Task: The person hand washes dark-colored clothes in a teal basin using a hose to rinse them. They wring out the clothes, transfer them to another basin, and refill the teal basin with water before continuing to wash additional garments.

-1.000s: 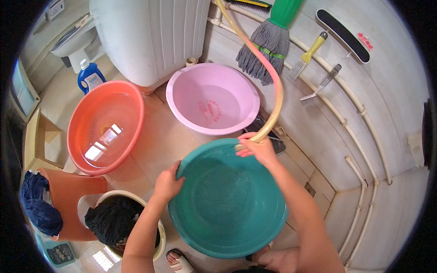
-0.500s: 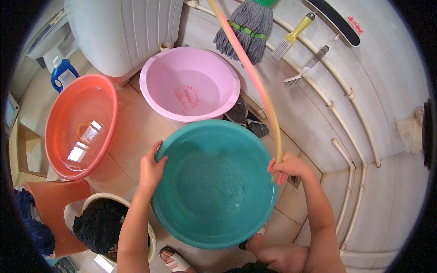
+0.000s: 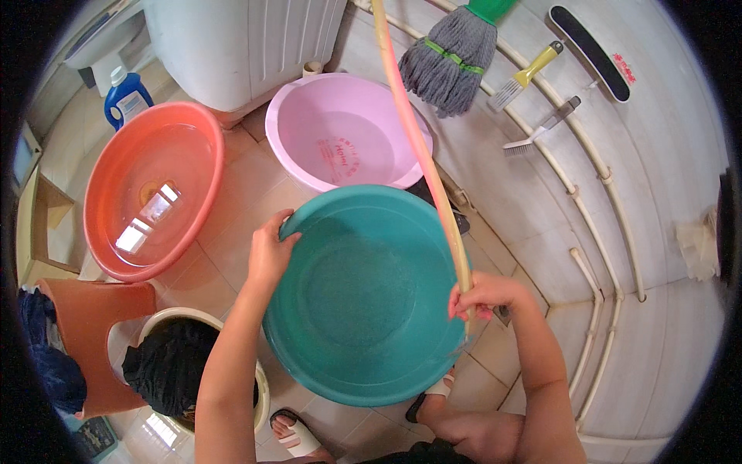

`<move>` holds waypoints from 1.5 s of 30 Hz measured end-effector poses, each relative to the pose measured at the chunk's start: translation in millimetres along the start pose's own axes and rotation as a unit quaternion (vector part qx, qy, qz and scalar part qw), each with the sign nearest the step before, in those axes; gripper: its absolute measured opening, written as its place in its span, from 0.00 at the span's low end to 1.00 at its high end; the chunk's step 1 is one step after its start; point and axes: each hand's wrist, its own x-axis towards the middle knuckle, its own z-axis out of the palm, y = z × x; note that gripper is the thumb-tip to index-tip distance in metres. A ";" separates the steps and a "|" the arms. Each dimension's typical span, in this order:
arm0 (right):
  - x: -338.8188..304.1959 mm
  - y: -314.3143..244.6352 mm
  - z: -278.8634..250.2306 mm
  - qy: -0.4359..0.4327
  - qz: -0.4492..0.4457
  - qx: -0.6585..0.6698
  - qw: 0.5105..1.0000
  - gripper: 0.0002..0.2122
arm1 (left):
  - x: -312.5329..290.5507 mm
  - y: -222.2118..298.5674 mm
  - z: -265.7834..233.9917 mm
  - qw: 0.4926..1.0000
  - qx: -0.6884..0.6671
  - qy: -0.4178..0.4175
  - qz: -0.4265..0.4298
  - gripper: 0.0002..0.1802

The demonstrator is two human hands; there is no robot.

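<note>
- From my end, the teal basin is my landmark: it sits just ahead of the feet, with shallow water in it.
- I have the left hand at the basin's upper-left rim, partly closed, thumb and fingers pinching the edge; I'd judge that grip is there to steady the basin.
- The right hand is closed around the hose by the basin's right rim, near the hose's lower end, presumably to control where that end points. Water shows there, though I can't tell whether it all lands inside.
- My left forearm climbs steeply along the basin's left side; the right elbow is bent outward beyond its right side, with the hand turned in toward the rim.
- The pink basin lies just beyond my landmark, the orange basin to its upper left, and the cream bucket holding black cloth to its lower left, probably spread out to leave each within reach.
</note>
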 end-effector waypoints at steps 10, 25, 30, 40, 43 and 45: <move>-2.6 -1.9 5.8 -0.063 -0.038 0.073 0.995 0.09 | -18.0 16.9 -5.1 0.974 0.176 0.047 0.132 0.21; 101.8 -93.8 118.9 -0.172 -0.276 0.253 0.911 0.10 | -130.1 -8.4 -7.4 0.921 0.202 -0.265 0.201 0.09; 143.4 -105.2 109.8 -0.053 -0.373 0.320 0.869 0.12 | -120.1 2.6 -26.1 0.899 0.283 -0.188 0.276 0.10; 158.4 -80.8 38.5 0.305 -0.403 0.264 0.821 0.09 | -80.1 8.0 -46.5 0.965 0.230 -0.093 0.079 0.37; 161.1 -42.8 17.6 0.316 -0.284 0.201 0.883 0.09 | -69.4 -0.4 -37.4 0.983 0.165 -0.064 0.044 0.36; 156.8 -31.8 15.2 0.252 -0.180 0.148 0.939 0.10 | -60.0 -2.3 -31.6 0.992 0.124 -0.037 0.009 0.33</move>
